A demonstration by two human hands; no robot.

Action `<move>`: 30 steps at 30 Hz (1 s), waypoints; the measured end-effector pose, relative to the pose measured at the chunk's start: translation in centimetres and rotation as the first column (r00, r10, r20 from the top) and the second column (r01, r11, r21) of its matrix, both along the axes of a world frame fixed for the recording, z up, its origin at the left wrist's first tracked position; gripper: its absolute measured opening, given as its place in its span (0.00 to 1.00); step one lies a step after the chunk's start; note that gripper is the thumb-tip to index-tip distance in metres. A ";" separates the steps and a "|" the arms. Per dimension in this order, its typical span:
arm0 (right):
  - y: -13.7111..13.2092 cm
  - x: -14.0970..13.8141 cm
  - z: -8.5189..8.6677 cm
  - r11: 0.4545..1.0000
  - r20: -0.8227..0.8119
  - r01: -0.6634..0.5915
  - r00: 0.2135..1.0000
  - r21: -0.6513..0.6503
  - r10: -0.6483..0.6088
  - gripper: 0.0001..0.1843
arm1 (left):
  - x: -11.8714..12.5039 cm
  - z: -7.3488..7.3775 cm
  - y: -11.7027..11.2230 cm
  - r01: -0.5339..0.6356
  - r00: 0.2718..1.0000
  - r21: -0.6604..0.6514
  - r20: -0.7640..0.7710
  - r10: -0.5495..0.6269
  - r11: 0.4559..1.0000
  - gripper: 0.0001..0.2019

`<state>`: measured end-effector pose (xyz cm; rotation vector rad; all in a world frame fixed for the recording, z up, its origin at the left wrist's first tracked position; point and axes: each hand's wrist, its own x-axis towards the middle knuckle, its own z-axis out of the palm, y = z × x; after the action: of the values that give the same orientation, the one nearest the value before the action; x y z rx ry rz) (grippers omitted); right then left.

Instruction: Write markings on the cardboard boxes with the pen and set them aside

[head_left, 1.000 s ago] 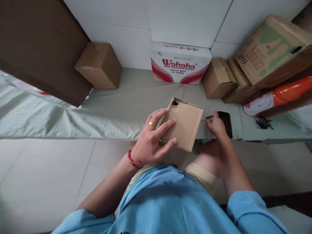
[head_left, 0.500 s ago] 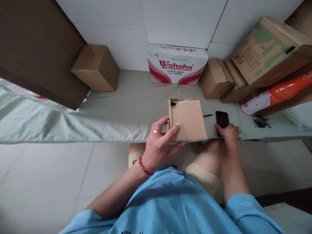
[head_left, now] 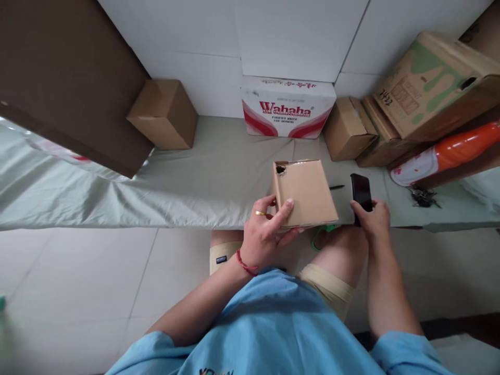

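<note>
A small brown cardboard box (head_left: 308, 192) with a torn hole at its far left corner is in the middle, at the front edge of the cloth-covered surface. My left hand (head_left: 265, 224) grips its near left side, thumb on top and fingers around the side and underneath. To the right, my right hand (head_left: 371, 216) is closed on a black smartphone (head_left: 361, 191), thumb along its left edge; the phone is tilted up at its left side. A dark pen (head_left: 336, 187) lies between box and phone. Something with green loops (head_left: 317, 239), perhaps scissor handles, shows partly below the box.
A white and red water carton (head_left: 289, 112) stands against the wall. Cardboard boxes (head_left: 349, 130) are stacked at right, near an orange and white bottle (head_left: 449, 153) and keys (head_left: 424, 197). Another brown box (head_left: 166, 114) and a large dark panel (head_left: 74, 78) are at left.
My right hand has tilted the phone up from the surface, where it lay flatter before. My left hand keeps its grip on the box. The whole view has shifted slightly.
</note>
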<state>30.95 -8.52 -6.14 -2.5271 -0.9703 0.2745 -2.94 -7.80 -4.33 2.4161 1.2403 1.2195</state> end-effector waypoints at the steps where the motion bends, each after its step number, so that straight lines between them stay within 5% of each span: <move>1: -0.8 -1.2 1.2 0.993 -0.003 -0.046 0.999 0.107 0.047 0.38 | 0.3 0.0 0.0 -0.009 1.000 0.011 0.004 0.009 1.000 0.29; 4: -3.4 -5.8 5.4 0.895 0.043 -0.205 0.978 0.395 0.204 0.40 | 1.3 -0.1 0.2 -0.031 0.999 0.045 0.019 0.030 0.998 0.29; 7: -4.8 -10.5 9.2 0.749 0.213 -0.391 0.920 0.535 0.329 0.41 | 2.1 0.2 0.4 -0.051 0.999 0.029 -0.003 0.051 0.998 0.30; 10: -4.5 -13.7 10.9 0.598 0.366 -0.552 0.834 0.581 0.414 0.39 | 2.5 0.4 0.5 -0.064 0.997 -0.017 -0.041 0.063 0.998 0.28; 12: -4.0 -15.1 10.9 0.544 0.399 -0.594 0.803 0.593 0.442 0.38 | 2.5 0.6 0.4 -0.055 0.998 -0.031 -0.035 0.053 0.998 0.25; 30: -3.2 -17.7 9.7 0.595 0.392 -0.598 0.801 0.536 0.452 0.38 | 2.3 0.6 0.3 -0.036 0.999 -0.050 0.004 0.036 0.998 0.12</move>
<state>13.23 -11.75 3.58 -1.6046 -1.5852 -0.1677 -0.67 -7.47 -3.74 2.3642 1.3018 1.1893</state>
